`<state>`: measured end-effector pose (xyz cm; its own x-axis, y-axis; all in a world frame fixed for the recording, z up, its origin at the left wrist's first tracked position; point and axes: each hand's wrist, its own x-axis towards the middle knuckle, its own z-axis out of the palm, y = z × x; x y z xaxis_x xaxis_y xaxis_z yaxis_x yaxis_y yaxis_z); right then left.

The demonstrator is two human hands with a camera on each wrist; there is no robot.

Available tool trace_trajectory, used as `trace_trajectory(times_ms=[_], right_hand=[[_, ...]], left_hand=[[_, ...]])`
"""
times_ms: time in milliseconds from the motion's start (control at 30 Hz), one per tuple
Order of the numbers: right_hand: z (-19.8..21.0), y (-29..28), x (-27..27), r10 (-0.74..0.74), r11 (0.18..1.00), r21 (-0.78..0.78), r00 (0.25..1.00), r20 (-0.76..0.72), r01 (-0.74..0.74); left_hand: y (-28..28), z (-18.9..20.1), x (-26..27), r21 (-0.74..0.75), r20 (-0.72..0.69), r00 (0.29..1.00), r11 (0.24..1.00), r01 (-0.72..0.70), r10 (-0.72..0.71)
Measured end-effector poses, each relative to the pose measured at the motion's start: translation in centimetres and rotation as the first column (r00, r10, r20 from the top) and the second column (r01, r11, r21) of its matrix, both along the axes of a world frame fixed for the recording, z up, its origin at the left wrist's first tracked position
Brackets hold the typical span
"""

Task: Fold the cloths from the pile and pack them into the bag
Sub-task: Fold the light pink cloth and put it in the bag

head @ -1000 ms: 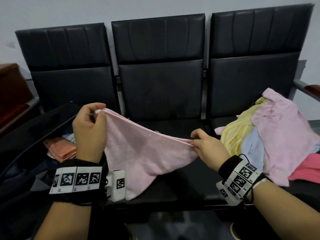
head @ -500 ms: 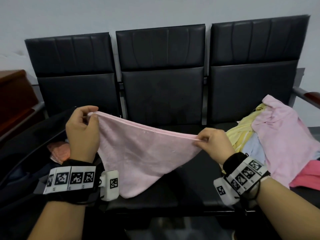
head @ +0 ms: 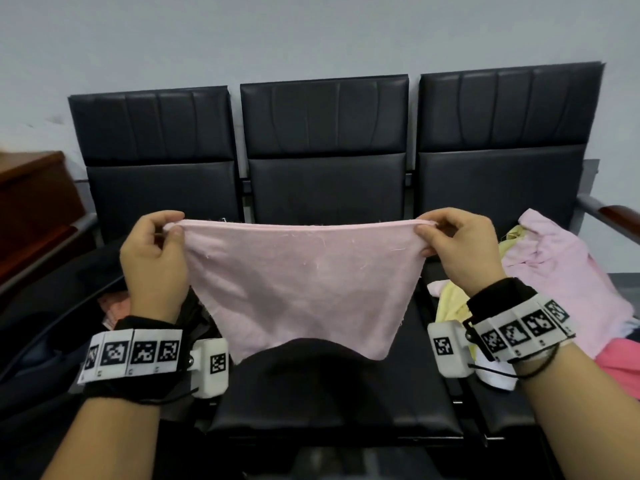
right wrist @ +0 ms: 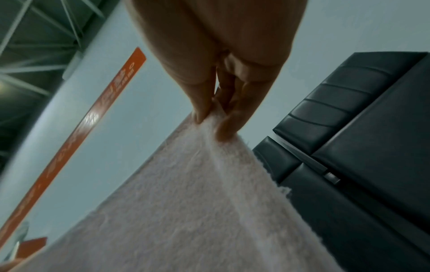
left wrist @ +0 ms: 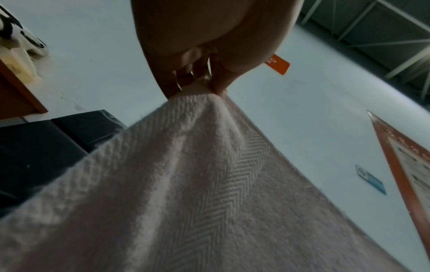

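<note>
left hand (left wrist: 209, 55) pinching corner of hanging pale pink cloth (left wrist: 197, 193)

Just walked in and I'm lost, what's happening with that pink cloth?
A person holds a pink cloth stretched in the air, left hand and right hand each pinching a top corner. It is not yet folded. More cloths lie in a pile on the right seat; the bag sits at left.

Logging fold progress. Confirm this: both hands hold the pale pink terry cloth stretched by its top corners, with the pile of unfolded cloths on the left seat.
Wrong seat. The head view shows the pile of unfolded cloths on the right seat. The left hand and right hand do pinch the pale pink terry cloth by its top corners.
</note>
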<state>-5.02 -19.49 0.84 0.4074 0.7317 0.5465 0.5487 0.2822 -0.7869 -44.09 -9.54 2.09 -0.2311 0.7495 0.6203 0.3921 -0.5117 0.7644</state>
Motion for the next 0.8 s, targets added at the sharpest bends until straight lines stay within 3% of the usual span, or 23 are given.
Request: trace_trajectory(times_ms=[300,467,533,633,800], right_hand=[[3.2,-1.9,-0.6,0.118,0.981,0.177,0.974,-0.191,-0.084],[0.8,1.0,-0.6,-0.005,1.000,-0.028,0.978,-0.206,-0.001],[0.2,2.1,-0.6,0.003,0.996,-0.083,0.970,-0.242,-0.024],[0.9,3.3,-0.3,-0.053,0.996,-0.083,0.987,-0.154,0.041],[3.9,2.9,0.6,0.000,0.988,0.154,0.993,-0.114,0.018]], left_hand=[[-0.7,1.3,-0.3,0.063,0.079,0.995,0.996,0.064,-0.069],[2.5,-2.0,1.6,-0.294,0.048,0.989,0.944,0.147,-0.139],[3.6,-3.2,2.1,-0.350,0.024,0.989,0.926,0.143,-0.144],[4.8,-2.7,2.2,-0.311,0.071,0.989,0.939,0.147,-0.131],[5.3,0.5,1.5,-0.076,0.112,0.978,0.980,0.183,-0.174]])
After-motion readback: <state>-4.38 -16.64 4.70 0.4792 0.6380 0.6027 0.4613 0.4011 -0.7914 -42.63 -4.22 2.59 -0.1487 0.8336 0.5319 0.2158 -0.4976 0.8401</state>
